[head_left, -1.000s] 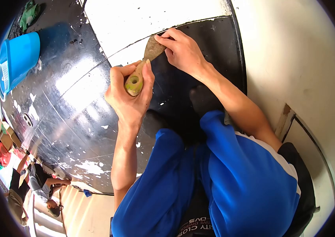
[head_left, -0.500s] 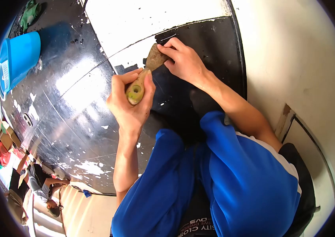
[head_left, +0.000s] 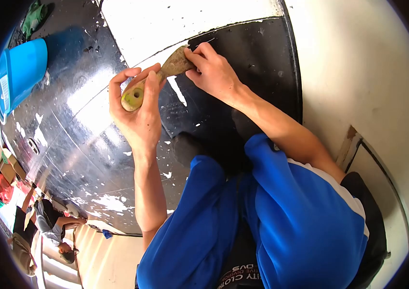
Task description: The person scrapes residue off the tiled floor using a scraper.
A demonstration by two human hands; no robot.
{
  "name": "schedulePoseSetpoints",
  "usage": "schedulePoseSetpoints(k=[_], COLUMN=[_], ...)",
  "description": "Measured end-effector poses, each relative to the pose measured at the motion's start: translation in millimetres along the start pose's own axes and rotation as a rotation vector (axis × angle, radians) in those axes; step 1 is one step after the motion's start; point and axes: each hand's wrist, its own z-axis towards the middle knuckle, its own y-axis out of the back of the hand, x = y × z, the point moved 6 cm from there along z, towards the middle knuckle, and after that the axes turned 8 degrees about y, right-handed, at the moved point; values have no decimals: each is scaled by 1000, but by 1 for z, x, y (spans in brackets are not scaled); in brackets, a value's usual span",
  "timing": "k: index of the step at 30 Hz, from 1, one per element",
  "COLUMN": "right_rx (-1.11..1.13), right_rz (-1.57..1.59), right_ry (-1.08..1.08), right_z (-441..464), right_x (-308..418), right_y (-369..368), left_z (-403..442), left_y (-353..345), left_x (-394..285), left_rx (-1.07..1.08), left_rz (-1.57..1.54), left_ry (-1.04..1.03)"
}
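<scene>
A scraper with a wide worn blade and a pale yellow-green handle lies between my two hands. The fingers of my left hand are wrapped round its handle, which has a hole near the end. My right hand pinches the far side of the blade with thumb and fingers. Beneath them is a glossy black surface with a white section beyond the blade. A narrow white strip shows just below the blade.
A blue bucket lies at the left, with a green cloth above it. Two people are at the lower left. White flaked patches mark the black surface. My feet are below my hands.
The scraper's handle has swung left with my left hand, and the blade is more slanted. My right hand has shifted slightly left. A white strip now shows below the blade.
</scene>
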Motion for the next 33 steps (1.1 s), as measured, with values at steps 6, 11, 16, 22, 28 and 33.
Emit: schedulePoseSetpoints(k=[6, 11, 16, 22, 28, 33], right_rx=[21, 30, 32, 19, 6, 34], right_rz=[-95, -93, -72, -56, -40, -30], right_ry=[-12, 35, -17, 15, -30, -10], right_z=[4, 5, 4, 2, 1, 1], right_x=[0, -3, -5, -2, -4, -5], right_y=[10, 9, 12, 12, 12, 12], left_z=[13, 21, 23, 16, 20, 13], left_y=[-2, 4, -4, -1, -6, -7], left_x=[-1, 0, -5, -2, -7, -6], left_rx=[39, 54, 82, 76, 102, 79], left_rz=[-36, -47, -41, -36, -30, -17], left_ry=[21, 37, 41, 35, 38, 37])
